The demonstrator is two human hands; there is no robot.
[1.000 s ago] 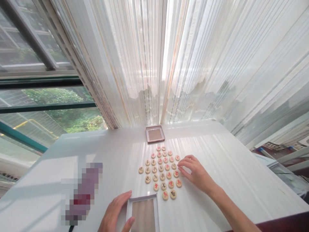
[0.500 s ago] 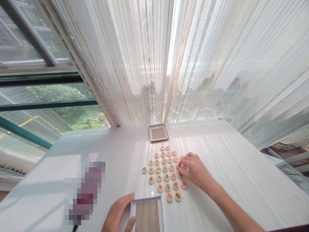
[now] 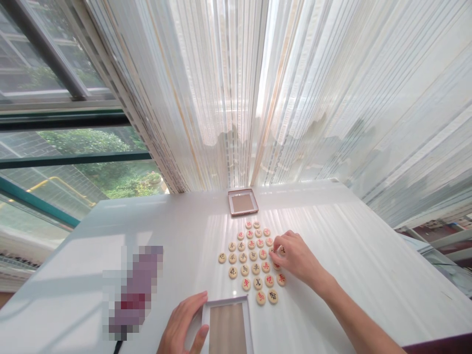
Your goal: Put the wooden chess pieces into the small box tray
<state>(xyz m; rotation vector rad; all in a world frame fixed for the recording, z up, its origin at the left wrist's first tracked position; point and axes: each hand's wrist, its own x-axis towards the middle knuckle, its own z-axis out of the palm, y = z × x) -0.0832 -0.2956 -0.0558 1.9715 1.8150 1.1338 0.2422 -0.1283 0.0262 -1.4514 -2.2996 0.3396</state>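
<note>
Round wooden Chinese chess pieces [image 3: 255,268] with red or black characters lie face up in staggered rows on the white table. My right hand [image 3: 295,253] is over the right side of these rows, thumb and index finger pinched around a piece [image 3: 272,251] that is partly hidden. A black-marked piece [image 3: 282,250] shows just behind the fingers. At the bottom, my left hand [image 3: 184,322] grips the left rim of a shallow open box [image 3: 248,314] with pale walls and a tan bottom. Its thumb is at the rim and its fingers lie along the outer side.
Beyond the pieces stands a second shallow box part [image 3: 243,213] with a brown edge. To the left lies a pixelated purple object [image 3: 138,285] with a dark cord. Striped sheer curtains [image 3: 236,98] hang behind the white table [image 3: 332,211], with a window at left.
My right hand's fingers have curled slightly closer together at the same spot. The whole view has shifted a little; my left hand stays on the box.
</note>
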